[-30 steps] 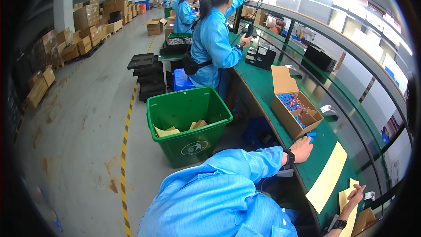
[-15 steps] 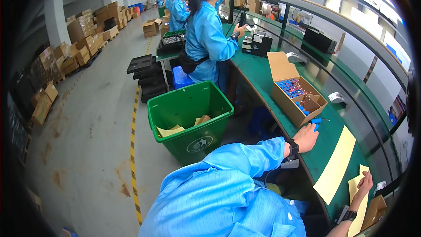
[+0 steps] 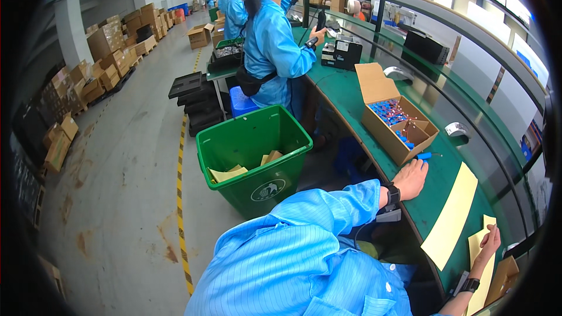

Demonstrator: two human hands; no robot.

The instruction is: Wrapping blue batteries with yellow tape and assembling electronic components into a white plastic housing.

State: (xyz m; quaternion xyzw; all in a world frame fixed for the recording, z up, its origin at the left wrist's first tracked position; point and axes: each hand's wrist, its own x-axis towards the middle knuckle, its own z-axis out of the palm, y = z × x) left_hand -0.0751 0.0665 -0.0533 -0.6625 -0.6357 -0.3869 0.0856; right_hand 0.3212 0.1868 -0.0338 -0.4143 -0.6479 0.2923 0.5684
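Observation:
My left hand [image 3: 410, 179] rests on the green bench top with its fingers stretched out. Just past its fingertips lies a small blue cylinder with a thin wire lead [image 3: 425, 155], beside the near corner of a cardboard box [image 3: 384, 138]. Inside that box are many blue cylinders with red and white wires [image 3: 389, 111], split by a cardboard divider. My right hand [image 3: 488, 242] is over narrow yellow paper [image 3: 475, 250], thumb and fingers pinched together; what they hold is too small to make out. Between my hands lies a wide yellow sheet [image 3: 451, 216].
A smaller open carton [image 3: 503, 278] stands beyond my right wrist. Left of the bench is a green bin [image 3: 252, 184] with cardboard scraps. A person in blue [image 3: 278, 44] works farther up the bench by a black device [image 3: 342, 54]. Curved silver pieces [image 3: 456, 130] lie along the rail.
A blue piece that showed by my left fingers is out of sight; those fingers now lie flatter, just short of the remaining cylinder. My right hand stays pinched near the yellow paper.

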